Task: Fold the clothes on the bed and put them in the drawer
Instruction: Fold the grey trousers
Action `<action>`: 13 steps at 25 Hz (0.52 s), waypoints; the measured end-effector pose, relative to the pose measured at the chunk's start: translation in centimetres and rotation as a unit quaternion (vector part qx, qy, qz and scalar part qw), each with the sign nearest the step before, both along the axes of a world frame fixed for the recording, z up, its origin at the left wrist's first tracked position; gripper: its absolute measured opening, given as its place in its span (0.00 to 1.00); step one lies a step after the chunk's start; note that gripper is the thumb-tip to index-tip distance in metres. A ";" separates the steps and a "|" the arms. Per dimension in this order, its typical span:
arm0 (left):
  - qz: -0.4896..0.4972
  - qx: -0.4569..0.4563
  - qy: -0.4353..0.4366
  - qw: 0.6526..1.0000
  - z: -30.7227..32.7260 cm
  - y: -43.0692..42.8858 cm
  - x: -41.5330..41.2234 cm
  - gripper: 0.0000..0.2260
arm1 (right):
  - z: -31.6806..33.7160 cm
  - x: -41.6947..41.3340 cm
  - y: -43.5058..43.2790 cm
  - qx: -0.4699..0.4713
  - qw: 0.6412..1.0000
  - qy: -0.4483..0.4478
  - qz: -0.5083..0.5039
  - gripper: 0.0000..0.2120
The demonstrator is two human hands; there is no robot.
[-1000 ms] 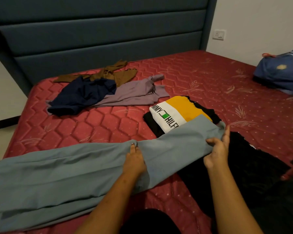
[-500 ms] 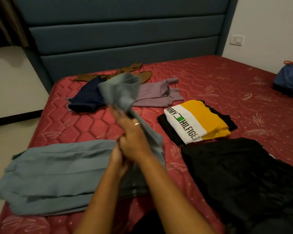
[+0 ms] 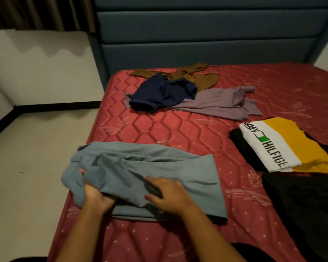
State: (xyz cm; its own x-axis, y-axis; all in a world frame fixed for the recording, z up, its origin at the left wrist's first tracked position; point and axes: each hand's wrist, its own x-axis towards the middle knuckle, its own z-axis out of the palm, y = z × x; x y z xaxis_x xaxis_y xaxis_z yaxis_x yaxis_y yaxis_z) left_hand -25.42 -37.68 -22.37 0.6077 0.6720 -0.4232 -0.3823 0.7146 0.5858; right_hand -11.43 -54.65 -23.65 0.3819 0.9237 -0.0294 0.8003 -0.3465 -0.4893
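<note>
The blue-grey trousers [image 3: 155, 167] lie folded over on themselves on the red mattress of the bed [image 3: 159, 129], close to its near left edge, with the waistband end at the left. The left hand [image 3: 97, 197] is at that end, its fingers curled into the cloth and gripping a bunched fold, so that fabric drapes over most of them. The right hand [image 3: 170, 195] lies flat on top of the trousers near their front edge, fingers straight and spread, holding nothing. Beyond the trousers, toward the headboard [image 3: 197, 35], a navy garment [image 3: 163, 93] sits crumpled on a lilac garment [image 3: 220, 103], with a brown garment [image 3: 193, 76] just behind both. To the right of the trousers and apart from them, a folded white-and-yellow shirt [image 3: 284, 144] with black lettering rests on a black folded garment [image 3: 242, 146]. Nearer than that, also right of the trousers, a large black cloth [image 3: 301, 205] lies spread. Left of the trousers, past the mattress edge, is pale floor [image 3: 27, 148]
</note>
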 end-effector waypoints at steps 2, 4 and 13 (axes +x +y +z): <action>-0.003 0.058 0.016 0.998 0.9 2.2 -0.7 0.31 | -0.1 1.3 0.0 0.073 0.995 -0.015 -0.059 0.23; -0.058 0.216 0.168 0.960 1.1 4.7 -1.5 0.21 | -0.4 1.2 0.4 0.095 0.983 -0.129 -0.094 0.21; -0.101 0.661 0.512 0.539 -0.3 6.5 -3.1 0.19 | -0.6 0.0 3.2 -0.146 0.982 -0.103 -0.063 0.36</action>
State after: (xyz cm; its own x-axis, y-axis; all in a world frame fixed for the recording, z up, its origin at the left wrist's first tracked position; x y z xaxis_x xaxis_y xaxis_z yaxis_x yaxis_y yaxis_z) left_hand -28.54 -31.22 -22.71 0.6277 0.7615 0.1613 0.6328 -0.6200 0.4639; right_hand -11.39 -51.45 -24.30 0.5178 0.8325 -0.1969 0.8139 -0.5503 -0.1865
